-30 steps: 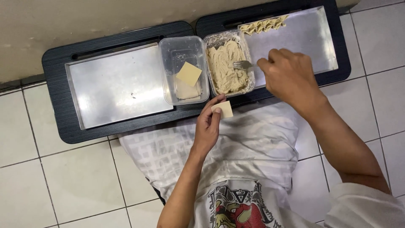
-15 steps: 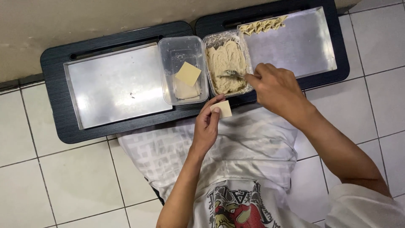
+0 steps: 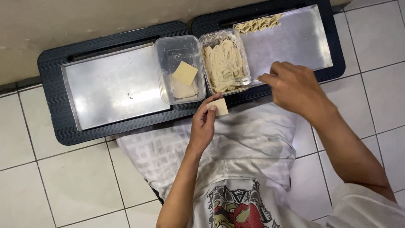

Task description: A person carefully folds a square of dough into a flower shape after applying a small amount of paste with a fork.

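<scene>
Head view: left hand (image 3: 203, 126) pinches wrapper (image 3: 217, 107) flat; right hand (image 3: 295, 88) curled, grip unclear; bring filling (image 3: 222, 64) centred

Two black trays (image 3: 55, 84) — two clear tubs (image 3: 162, 63) — two steel sheets (image 3: 114, 84).

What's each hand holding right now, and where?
Left hand pinches a square wrapper by its lower-left edge. Right hand: cannot tell whether it holds anything.

2 shiny metal trays (image 3: 114, 88) on matt black boards (image 3: 50, 67); clear glossy plastic tubs (image 3: 179, 46); smooth floor tiles (image 3: 63, 181).
</scene>
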